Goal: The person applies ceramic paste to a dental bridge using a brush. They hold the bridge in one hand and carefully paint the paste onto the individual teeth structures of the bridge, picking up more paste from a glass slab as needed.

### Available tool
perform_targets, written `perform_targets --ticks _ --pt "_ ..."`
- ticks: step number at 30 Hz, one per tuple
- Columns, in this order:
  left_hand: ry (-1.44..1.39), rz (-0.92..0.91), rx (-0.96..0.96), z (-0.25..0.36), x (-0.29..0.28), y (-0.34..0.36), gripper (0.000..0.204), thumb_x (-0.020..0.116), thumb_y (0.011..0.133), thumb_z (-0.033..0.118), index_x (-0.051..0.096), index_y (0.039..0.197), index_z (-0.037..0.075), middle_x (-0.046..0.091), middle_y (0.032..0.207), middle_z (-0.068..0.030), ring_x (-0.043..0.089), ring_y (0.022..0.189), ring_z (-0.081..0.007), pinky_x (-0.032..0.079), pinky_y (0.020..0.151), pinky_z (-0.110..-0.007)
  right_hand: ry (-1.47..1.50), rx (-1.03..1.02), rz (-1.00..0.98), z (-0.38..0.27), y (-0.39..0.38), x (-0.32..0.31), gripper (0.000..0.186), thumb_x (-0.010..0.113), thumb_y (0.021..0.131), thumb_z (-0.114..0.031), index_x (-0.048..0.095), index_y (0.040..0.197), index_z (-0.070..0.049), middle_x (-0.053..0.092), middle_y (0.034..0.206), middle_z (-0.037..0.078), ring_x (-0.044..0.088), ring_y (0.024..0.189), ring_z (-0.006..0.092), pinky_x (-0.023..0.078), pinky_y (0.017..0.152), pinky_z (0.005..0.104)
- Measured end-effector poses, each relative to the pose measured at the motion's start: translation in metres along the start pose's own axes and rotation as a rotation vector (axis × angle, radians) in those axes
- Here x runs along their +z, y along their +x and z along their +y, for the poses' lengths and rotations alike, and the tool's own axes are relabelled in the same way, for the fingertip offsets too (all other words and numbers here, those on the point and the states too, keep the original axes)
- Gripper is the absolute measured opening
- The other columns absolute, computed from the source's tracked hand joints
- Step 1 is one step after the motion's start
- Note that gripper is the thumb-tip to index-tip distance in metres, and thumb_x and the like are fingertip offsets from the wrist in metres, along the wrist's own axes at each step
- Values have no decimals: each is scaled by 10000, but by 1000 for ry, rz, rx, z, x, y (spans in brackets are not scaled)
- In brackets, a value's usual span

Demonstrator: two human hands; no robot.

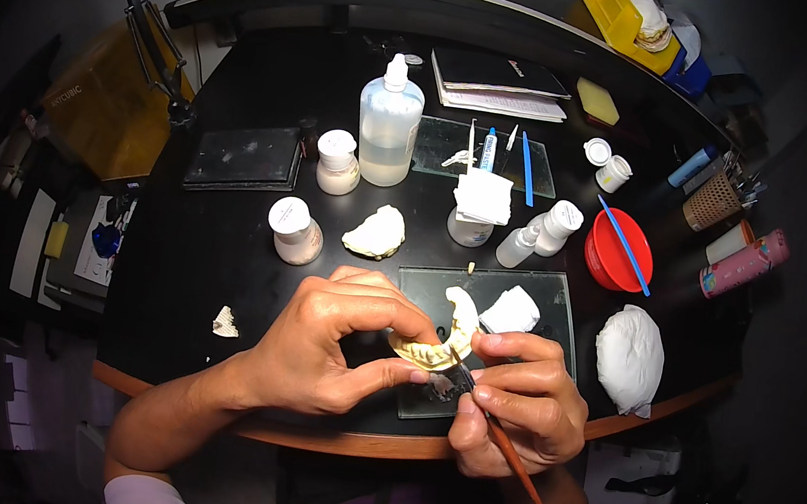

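Observation:
My left hand (332,344) is closed on a cream horseshoe-shaped dental model (460,314), pinching its left part between thumb and fingers. My right hand (531,404) grips a slim brush (510,452) with a reddish wooden handle and dark metal neck; its fine tip is at the front of the model, though I cannot tell whether it touches. Both hands are over a glass slab (541,365). A folded white tissue (512,308) lies on the slab behind my right fingers. A tiny cream piece (471,267) lies just beyond the model.
Around them are lidded jars (294,234), a tall bottle (388,134), a cream cast piece (373,233), a tissue-topped container (469,228), a red bowl (608,267) with a blue stick, a white padded bundle (628,355), pen holder (710,204), notebooks (496,72) and a lamp arm (139,28).

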State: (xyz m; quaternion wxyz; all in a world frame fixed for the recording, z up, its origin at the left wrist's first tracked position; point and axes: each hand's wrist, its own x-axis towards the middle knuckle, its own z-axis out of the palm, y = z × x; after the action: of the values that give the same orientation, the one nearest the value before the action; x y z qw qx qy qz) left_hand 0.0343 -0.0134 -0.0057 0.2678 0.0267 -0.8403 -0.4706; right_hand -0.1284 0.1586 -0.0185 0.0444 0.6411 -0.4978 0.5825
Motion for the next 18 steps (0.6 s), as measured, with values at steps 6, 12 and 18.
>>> perform_targets --ticks 6,12,18 --pt "6 0 6 0 0 0 229 917 773 81 783 954 40 809 947 -70 770 919 -218 503 913 -356 -3 -3 15 0 -2 0 290 798 778 56 694 1029 -45 691 936 85 741 1043 328 641 826 387" --pt "7 -1 -1 0 0 -1 229 916 776 83 784 958 40 810 950 -71 770 919 -218 503 910 -356 5 7 5 0 -3 1 286 801 780 53 693 1027 -44 690 940 86 741 1041 329 643 834 390" --pt "-2 -3 3 0 0 0 232 919 776 86 784 960 39 811 953 -72 770 923 -218 503 910 -358 2 7 16 0 -3 1 279 803 784 50 693 1023 -44 690 942 88 741 1043 328 651 842 396"
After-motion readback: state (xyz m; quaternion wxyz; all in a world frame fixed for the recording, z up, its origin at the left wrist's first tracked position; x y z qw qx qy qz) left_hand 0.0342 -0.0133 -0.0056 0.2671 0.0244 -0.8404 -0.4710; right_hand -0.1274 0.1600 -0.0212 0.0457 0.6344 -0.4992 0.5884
